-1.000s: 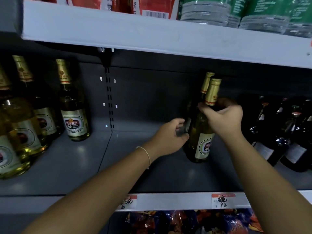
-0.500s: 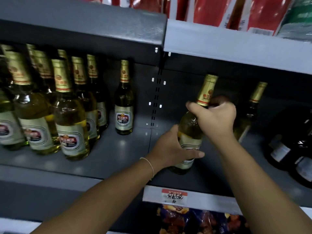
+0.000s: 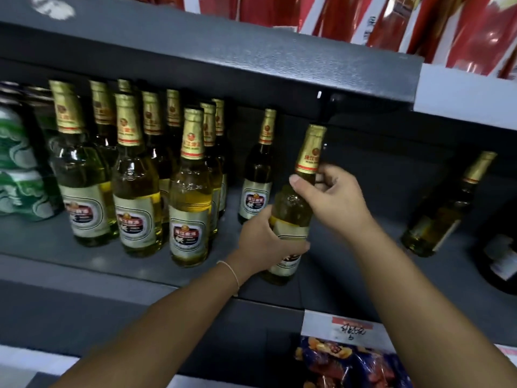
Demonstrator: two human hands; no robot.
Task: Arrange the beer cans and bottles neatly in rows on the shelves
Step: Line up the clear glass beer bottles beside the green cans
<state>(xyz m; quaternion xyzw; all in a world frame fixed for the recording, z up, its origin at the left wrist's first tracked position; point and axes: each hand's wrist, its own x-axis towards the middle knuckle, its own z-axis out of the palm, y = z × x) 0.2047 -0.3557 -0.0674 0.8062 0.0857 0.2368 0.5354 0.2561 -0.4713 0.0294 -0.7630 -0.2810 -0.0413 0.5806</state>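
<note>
I hold a clear beer bottle (image 3: 293, 211) with a gold foil neck, tilted slightly, over the grey shelf (image 3: 84, 261). My right hand (image 3: 333, 197) grips its neck and my left hand (image 3: 265, 242) wraps round its body over the label. Just left of it a single matching bottle (image 3: 258, 175) stands near the back of the shelf. Further left, several more gold-necked bottles (image 3: 134, 177) stand in rows. One lone bottle (image 3: 444, 208) stands apart at the right.
Green cans (image 3: 19, 163) are stacked at the far left. Dark bottles (image 3: 500, 256) sit at the right edge. Red packs (image 3: 391, 21) fill the shelf above, low over the bottle tops. A price tag (image 3: 349, 330) and snack bags (image 3: 349, 365) lie below.
I have carried the bottle leftward, away from the lone bottle and toward the rows. My left hand has closed round its body. The camera view has swung left.
</note>
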